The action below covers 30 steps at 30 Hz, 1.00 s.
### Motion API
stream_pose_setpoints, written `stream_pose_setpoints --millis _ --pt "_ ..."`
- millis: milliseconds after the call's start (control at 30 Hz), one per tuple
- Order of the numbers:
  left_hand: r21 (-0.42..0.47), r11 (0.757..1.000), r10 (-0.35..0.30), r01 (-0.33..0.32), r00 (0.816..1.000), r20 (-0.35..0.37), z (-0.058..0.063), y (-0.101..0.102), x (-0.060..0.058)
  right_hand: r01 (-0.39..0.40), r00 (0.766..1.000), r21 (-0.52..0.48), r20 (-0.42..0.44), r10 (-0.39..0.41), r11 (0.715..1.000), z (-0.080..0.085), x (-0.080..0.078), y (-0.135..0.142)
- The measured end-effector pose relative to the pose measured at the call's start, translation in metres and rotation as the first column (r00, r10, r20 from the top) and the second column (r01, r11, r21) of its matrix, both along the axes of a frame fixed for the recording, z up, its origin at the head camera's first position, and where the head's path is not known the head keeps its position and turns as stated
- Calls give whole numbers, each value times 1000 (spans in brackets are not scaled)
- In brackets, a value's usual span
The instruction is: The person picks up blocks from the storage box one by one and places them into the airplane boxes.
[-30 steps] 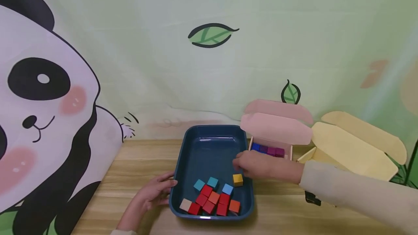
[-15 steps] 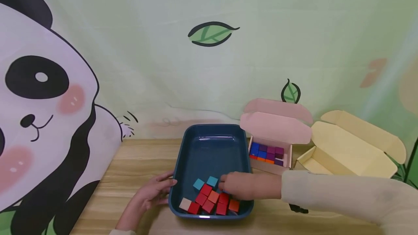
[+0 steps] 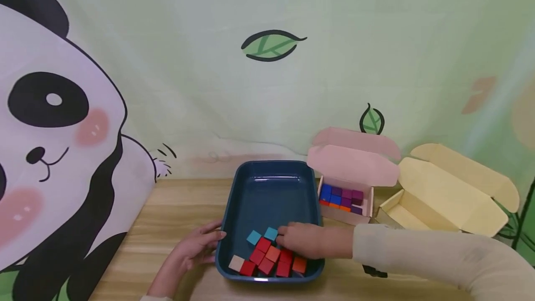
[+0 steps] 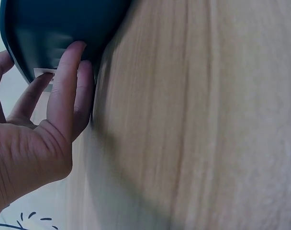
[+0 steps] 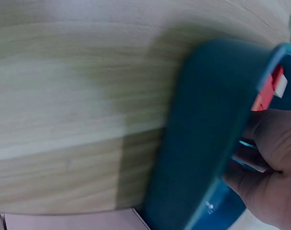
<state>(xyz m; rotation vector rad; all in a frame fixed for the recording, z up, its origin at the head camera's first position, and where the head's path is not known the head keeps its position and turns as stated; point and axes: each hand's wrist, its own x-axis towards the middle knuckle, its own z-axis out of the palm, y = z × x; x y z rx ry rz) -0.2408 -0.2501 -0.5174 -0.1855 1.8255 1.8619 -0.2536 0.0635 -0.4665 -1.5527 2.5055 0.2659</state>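
Observation:
A dark blue rectangular tray point(image 3: 273, 199) holds several small cubes near its front end: red cubes point(image 3: 266, 265), orange ones point(image 3: 273, 253), teal ones point(image 3: 270, 233) and a pale one point(image 3: 236, 263). My left hand point(image 3: 196, 247) is at the tray's left side, with mostly straight fingers point(image 4: 64, 88) against the outer wall and the thumb by the rim. Reaching over the right rim, my right hand point(image 3: 307, 239) is low over the cubes, beside a teal one. It covers the spots where a light blue and a yellow cube were. I cannot tell whether it grips one.
Behind the tray's right side stands an open pink box point(image 3: 347, 215) with blue, purple and orange cubes. An open pale yellow box point(image 3: 422, 212) is farther right, partly behind my right sleeve point(image 3: 401, 247). Under that sleeve a small black object point(image 3: 375, 271) shows. A panda-printed cloth hangs behind the wooden table point(image 3: 184, 203).
My right hand has moved forward-left and down from the tray's right rim onto the cubes, hiding the yellow and light blue ones. The pink box's contents are uncovered. The left hand has stayed put.

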Motion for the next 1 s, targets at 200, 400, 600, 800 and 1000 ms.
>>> stream_pose_setpoints --millis 200,400,600,800,1000 --pt "10 1000 3 -3 1000 10 -3 -3 2 39 998 -30 -50 -40 999 22 -4 6" --pt "10 1000 4 -4 1000 11 0 -1 1 63 995 -100 -76 -71 993 43 -14 24" --pt "-3 1000 5 -5 1000 12 0 1 1 185 982 -211 -5 -190 960 61 -21 48" --pt "-21 1000 15 -15 1000 24 1 -2 -1 180 969 -269 -116 -218 946 73 -37 75" --pt "-19 1000 12 -12 1000 16 2 0 1 259 948 -334 -91 -304 906 73 -55 102"
